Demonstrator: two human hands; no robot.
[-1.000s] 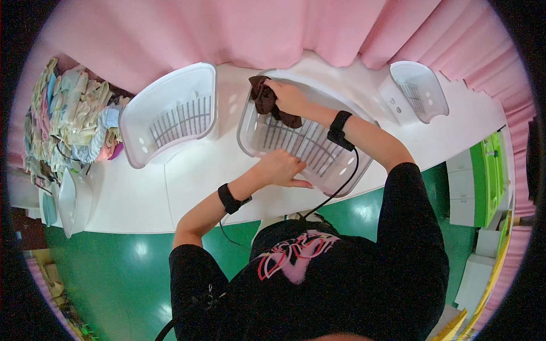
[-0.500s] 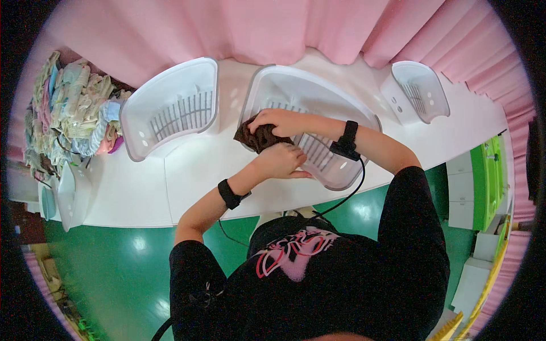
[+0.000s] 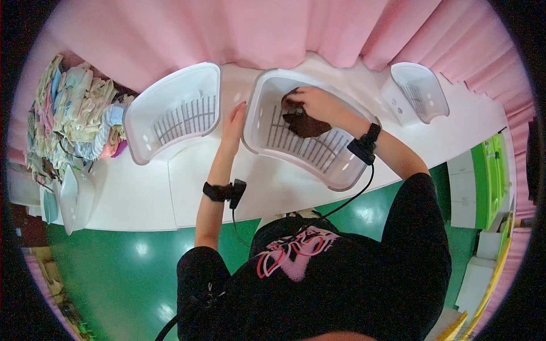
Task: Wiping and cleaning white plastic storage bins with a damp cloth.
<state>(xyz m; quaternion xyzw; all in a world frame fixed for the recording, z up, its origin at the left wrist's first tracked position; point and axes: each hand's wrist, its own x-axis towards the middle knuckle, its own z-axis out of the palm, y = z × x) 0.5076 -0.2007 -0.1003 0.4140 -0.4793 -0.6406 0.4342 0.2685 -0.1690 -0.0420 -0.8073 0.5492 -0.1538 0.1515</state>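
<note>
White table (image 3: 142, 199), right hand (image 3: 313, 102) on brown cloth (image 3: 304, 124) inside white basket (image 3: 335, 165).

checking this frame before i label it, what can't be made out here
- Head view: the right hand covers part of the dark brown cloth in the middle basket, so its full shape and the grip are hidden.
- Left hand: its palm side faces the basket wall; actual contact cannot be told.
- Pile of folded clothes: bent and small near the fisheye rim, single items unclear.
</note>
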